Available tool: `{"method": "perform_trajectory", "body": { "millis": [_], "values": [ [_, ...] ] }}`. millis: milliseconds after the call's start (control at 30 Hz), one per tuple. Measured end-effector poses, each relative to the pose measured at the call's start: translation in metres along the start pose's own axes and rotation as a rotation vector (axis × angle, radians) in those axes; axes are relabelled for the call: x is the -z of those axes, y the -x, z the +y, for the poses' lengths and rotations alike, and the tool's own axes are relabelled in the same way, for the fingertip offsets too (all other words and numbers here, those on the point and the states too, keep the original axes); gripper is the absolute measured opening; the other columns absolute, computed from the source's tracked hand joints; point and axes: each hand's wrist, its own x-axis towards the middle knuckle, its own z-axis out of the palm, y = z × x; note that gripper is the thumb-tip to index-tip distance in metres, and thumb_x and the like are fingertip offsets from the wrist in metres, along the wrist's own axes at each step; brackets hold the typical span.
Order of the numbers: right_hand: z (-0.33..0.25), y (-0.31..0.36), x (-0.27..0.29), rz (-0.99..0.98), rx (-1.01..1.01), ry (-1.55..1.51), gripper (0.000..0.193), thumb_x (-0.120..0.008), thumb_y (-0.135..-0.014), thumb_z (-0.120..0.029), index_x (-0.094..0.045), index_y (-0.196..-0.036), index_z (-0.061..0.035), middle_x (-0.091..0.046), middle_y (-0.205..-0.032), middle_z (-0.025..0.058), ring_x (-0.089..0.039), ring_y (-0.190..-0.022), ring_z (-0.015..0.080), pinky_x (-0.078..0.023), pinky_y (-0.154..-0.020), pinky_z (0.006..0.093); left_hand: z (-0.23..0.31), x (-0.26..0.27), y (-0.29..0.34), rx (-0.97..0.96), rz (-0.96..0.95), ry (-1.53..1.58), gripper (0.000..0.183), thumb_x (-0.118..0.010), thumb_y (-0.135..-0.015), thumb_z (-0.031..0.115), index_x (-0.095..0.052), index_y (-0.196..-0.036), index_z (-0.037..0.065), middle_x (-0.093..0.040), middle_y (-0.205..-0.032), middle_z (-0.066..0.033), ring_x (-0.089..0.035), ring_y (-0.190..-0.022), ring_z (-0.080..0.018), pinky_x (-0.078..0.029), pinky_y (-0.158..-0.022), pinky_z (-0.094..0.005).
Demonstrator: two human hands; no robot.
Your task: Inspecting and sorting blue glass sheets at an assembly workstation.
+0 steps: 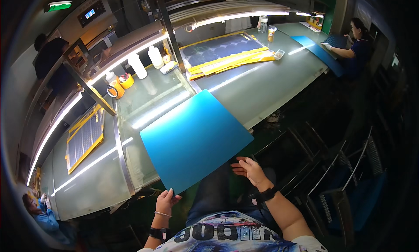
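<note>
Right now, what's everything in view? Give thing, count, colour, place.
Held sheet: one, blue, front centre
Worktop: one run, grey-green, middle
Yellow-edged sheets: several, dark, back centre and left
Large bottles: two, white, back left
Round items: two, orange, beside them
Clear bottle: one, colourless, back right
Second sheet: one, blue, far right
Lamps: several, white, above worktop
Racks: several, dark grey, lower right
Lit sign: one, green, upper left
Co-workers: four, varied clothing colours, around worktop
Left hand: one, bare, gripping the held sheet
Right hand: one, bare, open near the held sheet
</note>
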Motion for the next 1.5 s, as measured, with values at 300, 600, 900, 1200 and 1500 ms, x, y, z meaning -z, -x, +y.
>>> {"method": "perform_trajectory", "body": {
  "millis": [300,600,900,1200,1500],
  "values": [
    [0.0,-0.024,-0.014,0.016,0.018,-0.133,0.022,-0.056,-0.091,-0.017,-0.053,-0.105,-0.0003,-0.062,-0.097,0.0133,-0.063,-0.086,0.0228,-0.052,-0.078,0.0339,-0.004,0.029,0.006,-0.008,0.062,-0.01,0.02,-0.053,-0.092,0.022,-0.058,-0.088,0.004,-0.062,-0.079,-0.0036,-0.06,-0.063,-0.0124,-0.051,-0.064,-0.0281],
    [-0.009,-0.002,-0.037,-0.024,-0.025,-0.222,0.017,-0.056,-0.088,-0.008,-0.061,-0.093,0.007,-0.065,-0.092,0.0118,-0.064,-0.085,0.0211,-0.052,-0.081,0.0342,-0.002,0.055,0.01,-0.12,0.335,0.138,0.023,-0.051,-0.094,0.022,-0.053,-0.075,0.008,-0.058,-0.066,-0.0009,-0.05,-0.05,-0.008,-0.048,-0.054,-0.0234],
    [-0.033,0.028,-0.062,-0.16,0.132,0.188,0.02,-0.057,-0.088,-0.007,-0.062,-0.104,0.0045,-0.065,-0.097,0.01,-0.061,-0.089,0.0152,-0.048,-0.084,0.0284,0.011,0.06,0.008,-0.189,0.454,0.238,0.023,-0.052,-0.093,0.021,-0.054,-0.074,0.008,-0.057,-0.065,-0.0003,-0.047,-0.048,-0.0074,-0.044,-0.049,-0.0228],
    [-0.038,0.031,-0.063,-0.19,0.108,0.262,0.02,-0.058,-0.088,-0.008,-0.061,-0.104,0.0037,-0.065,-0.097,0.0087,-0.06,-0.09,0.0138,-0.047,-0.083,0.0268,0.018,0.052,0.008,-0.204,0.49,0.26,0.023,-0.053,-0.092,0.022,-0.054,-0.074,0.008,-0.055,-0.063,0.0,-0.047,-0.049,-0.0082,-0.042,-0.049,-0.0237],
    [-0.028,0.027,-0.061,-0.124,0.162,0.213,0.019,-0.058,-0.088,-0.007,-0.062,-0.102,0.0048,-0.066,-0.095,0.0092,-0.061,-0.087,0.0148,-0.048,-0.082,0.0271,0.017,0.053,0.009,-0.226,0.489,0.247,0.023,-0.053,-0.092,0.023,-0.054,-0.075,0.008,-0.056,-0.063,0.0002,-0.048,-0.049,-0.0082,-0.043,-0.05,-0.0236]
  ]
}}
